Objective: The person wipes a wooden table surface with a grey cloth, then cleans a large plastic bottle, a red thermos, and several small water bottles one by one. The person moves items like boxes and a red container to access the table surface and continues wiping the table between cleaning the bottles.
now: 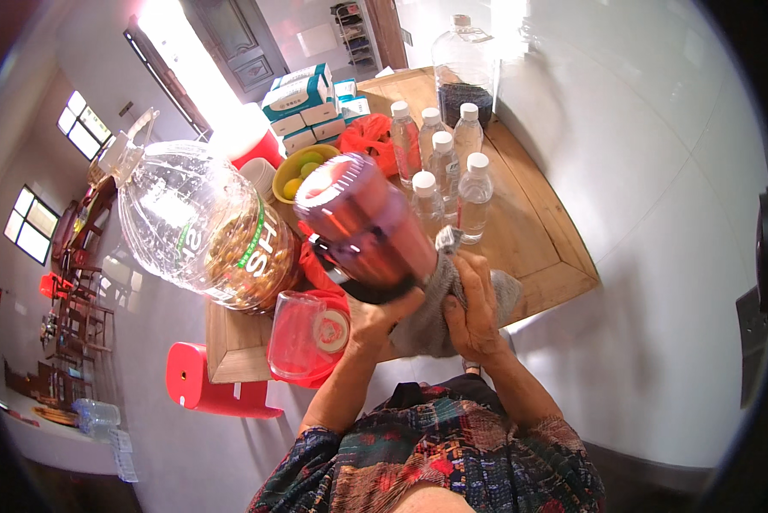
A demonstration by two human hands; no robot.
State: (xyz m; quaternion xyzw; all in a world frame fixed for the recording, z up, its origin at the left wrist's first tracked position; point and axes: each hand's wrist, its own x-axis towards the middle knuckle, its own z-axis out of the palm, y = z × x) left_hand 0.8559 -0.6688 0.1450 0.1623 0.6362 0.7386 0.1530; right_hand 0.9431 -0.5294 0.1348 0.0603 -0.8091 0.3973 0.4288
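Red flask (380, 227), long axis slanting far-left, gripped near-end by the nearer left hand (377, 321), lies left of right hand (474, 312), fingers pinching grey cloth (425, 323).

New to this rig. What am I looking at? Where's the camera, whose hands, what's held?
There's no robot here: one person works with two bare hands. The single picture comes from a wide fisheye camera on their head, looking down, so straight edges bend toward the rim and the forearms enter from below.

The left hand grips a tilted red flask; the right hand holds a grey cloth close beside it.

On the wooden table are six small capped bottles, a big jug with brown contents, a yellow bowl of fruit, stacked boxes and a jar with dark contents.
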